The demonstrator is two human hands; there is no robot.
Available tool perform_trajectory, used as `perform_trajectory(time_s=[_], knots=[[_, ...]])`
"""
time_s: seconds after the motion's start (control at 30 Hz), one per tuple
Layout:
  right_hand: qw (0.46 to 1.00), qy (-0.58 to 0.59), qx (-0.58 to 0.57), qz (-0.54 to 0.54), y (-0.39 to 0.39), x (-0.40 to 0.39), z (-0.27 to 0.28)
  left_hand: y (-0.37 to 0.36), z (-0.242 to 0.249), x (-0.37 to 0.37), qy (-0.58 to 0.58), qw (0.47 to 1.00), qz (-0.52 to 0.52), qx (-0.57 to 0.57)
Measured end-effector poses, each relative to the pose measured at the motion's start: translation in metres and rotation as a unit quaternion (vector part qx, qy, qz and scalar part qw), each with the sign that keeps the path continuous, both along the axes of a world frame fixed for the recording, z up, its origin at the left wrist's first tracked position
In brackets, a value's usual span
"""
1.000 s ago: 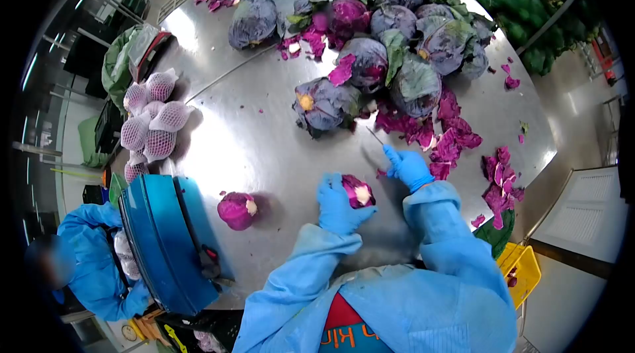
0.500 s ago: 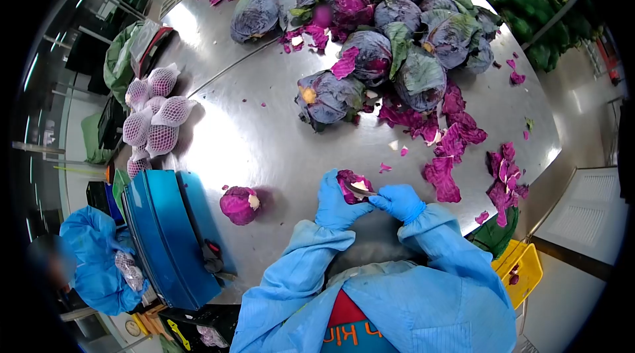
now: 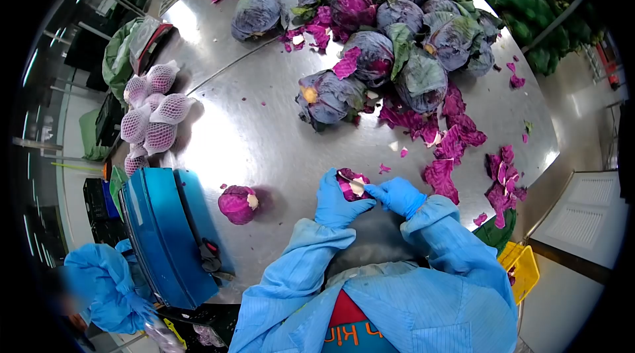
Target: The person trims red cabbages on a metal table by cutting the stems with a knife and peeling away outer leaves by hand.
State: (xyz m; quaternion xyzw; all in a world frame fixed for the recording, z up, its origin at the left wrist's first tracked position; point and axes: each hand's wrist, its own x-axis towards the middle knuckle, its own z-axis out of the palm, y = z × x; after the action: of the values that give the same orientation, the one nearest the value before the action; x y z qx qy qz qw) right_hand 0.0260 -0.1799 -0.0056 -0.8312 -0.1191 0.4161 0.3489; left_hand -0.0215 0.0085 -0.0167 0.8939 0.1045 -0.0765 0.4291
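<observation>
In the head view, the left hand (image 3: 335,202) is cupping a purple cabbage (image 3: 345,189), fingers curled around it; the right hand (image 3: 402,198), fingers closed, is holding a knife (image 3: 349,179) (its handle mostly hidden) at the pale stem end. Another cabbage (image 3: 236,205) is sitting at nine o'clock on the bench (image 3: 291,148).

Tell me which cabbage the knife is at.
The purple cabbage in the left hand, the knife across its pale end; the other bare cabbages lie on the table.
</observation>
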Motion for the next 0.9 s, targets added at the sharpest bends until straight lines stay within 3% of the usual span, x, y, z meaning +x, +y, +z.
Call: perform_trajectory(time_s=[0.2,0.27,0.3,0.5,0.6,0.7,0.83,0.9], knots=[[0.965,-0.259,-0.021,0.040,0.003,-0.008,-0.029,-0.003,0.000,0.002,-0.051,0.998,0.009,0.039],[0.973,-0.227,0.006,0.041,0.000,-0.004,-0.037,-0.005,0.001,-0.003,-0.100,0.993,0.019,0.066],[0.977,-0.208,0.020,0.042,0.001,-0.004,-0.037,-0.003,0.000,-0.003,-0.079,0.996,0.017,0.047],[0.934,-0.346,-0.059,-0.069,0.016,-0.021,-0.044,-0.003,0.007,0.015,0.037,0.996,-0.007,-0.082],[0.950,-0.305,0.043,-0.048,0.008,-0.021,-0.039,-0.002,0.024,0.007,-0.015,1.000,-0.009,-0.012],[0.949,-0.258,0.084,-0.159,0.010,-0.021,-0.011,-0.003,0.008,-0.004,-0.067,0.997,0.034,0.018],[0.934,-0.276,0.204,-0.103,0.021,-0.002,0.008,-0.010,0.005,-0.004,-0.018,0.996,-0.023,0.089],[0.967,-0.245,0.068,-0.011,0.019,0.008,0.009,-0.011,0.004,-0.001,0.009,0.997,-0.035,0.073]])
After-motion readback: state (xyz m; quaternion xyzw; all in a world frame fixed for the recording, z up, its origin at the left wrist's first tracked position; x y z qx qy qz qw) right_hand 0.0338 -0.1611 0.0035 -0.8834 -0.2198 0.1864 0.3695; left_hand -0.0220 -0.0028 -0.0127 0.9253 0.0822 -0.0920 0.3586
